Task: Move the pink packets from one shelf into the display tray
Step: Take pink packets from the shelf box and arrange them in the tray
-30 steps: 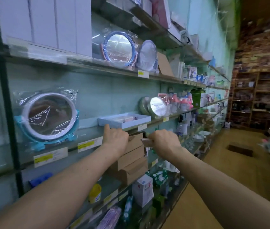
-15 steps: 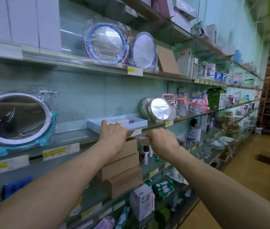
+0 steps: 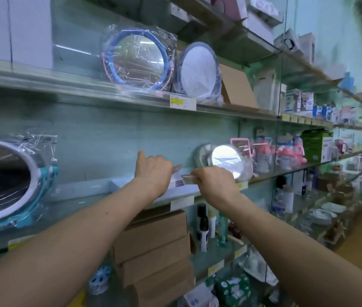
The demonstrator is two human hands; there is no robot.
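A shallow white display tray (image 3: 120,183) sits on the middle glass shelf, straight ahead. My left hand (image 3: 153,171) hovers over the tray's middle, fingers curled around a pink packet (image 3: 177,167) whose tip pokes out to the right. My right hand (image 3: 214,183) is just right of it, above the tray's right end, pinching a thin pink packet (image 3: 188,177) edge-on. A striped pink packet (image 3: 179,183) lies in the tray between the two hands. The hands hide most of the tray's inside.
Plastic-wrapped round mirrors stand left of the tray (image 3: 7,180), right of it (image 3: 226,159) and on the shelf above (image 3: 138,60). Stacked cardboard boxes (image 3: 153,247) and bottles (image 3: 203,224) fill the shelf below. Pink baby cups (image 3: 288,155) stand further right.
Both hands rose from the shelf's front edge to above the tray, each with a packet. The view swung left and closer to the shelves.
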